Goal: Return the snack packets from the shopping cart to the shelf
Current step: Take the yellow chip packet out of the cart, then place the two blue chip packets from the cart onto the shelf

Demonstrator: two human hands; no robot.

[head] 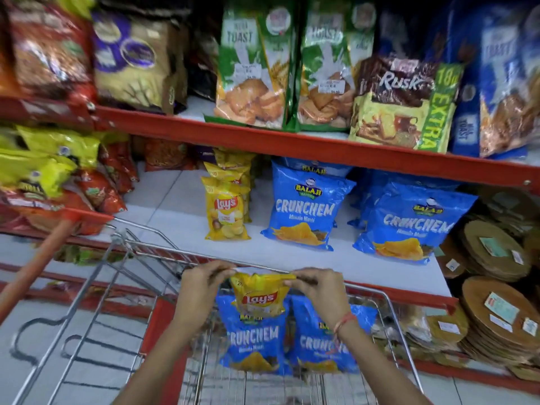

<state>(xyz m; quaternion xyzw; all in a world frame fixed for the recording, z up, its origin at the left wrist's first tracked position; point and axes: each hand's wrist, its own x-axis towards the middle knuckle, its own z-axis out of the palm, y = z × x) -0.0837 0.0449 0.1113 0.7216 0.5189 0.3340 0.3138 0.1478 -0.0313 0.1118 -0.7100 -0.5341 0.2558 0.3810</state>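
Both hands over the wire-mesh metal shopping cart [96, 290], near its far rim. Left hand [201, 290] and right hand [317, 287] each pinch a top corner of a small yellow Lay's crisp packet [260, 296], fingers closed tight on the crimped edge, packet hanging upright between them.

Below it in the cart: two blue Crunchem crisp packets [254, 337], standing side by side and leaning on the far wall.

Beyond the cart, the white shelf with red edging [187, 200]. On it: a row of yellow Lay's packets [226, 209] left of centre, blue Crunchem packets [304, 206] to their right. Stacked round brown discs [493, 249] at far right. Toast and rusk bags [400, 103] on the shelf above.
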